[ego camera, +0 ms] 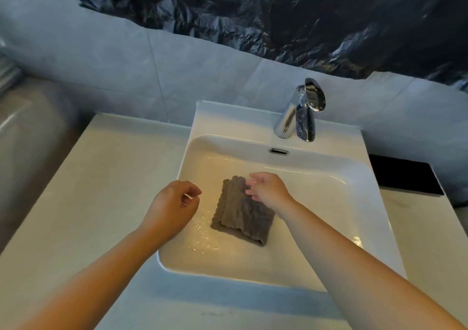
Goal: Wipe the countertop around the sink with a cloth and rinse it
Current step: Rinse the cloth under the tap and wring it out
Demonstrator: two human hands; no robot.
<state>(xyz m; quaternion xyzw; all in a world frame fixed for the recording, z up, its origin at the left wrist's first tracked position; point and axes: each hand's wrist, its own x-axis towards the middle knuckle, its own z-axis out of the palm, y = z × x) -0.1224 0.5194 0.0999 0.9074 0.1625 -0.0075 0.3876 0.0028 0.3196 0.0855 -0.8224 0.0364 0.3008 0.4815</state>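
Pale tiled wall (101,63) behind, crumpled dark plastic sheet (253,7) across its top, white countertop (106,177) below with the sink (329,172) set into it. Folded grey-brown cloth (240,215) lying flat on the sink floor in shallow water, well forward of the chrome tap (301,114); no stream visible from the spout. Left hand (172,205) hovering over the sink's left edge, fingers loosely curled, gripping nothing, just beside the cloth but apart from it. Right hand (268,190) above the cloth's far corner, fingers relaxed and nearly straight, tips at or on the fabric; contact hard to confirm, no pinch evident. Most likely the rinsing step, with the cloth soaking; impossible to judge from the countertop alone whether wiping is already done. Next, probably: gather the cloth with both hands, squeeze it through the water, then wring it over the sink. Needed for that: a firm grip on limp, heavy, wet fabric, and perhaps a reach back to the tap lever for fresh water.
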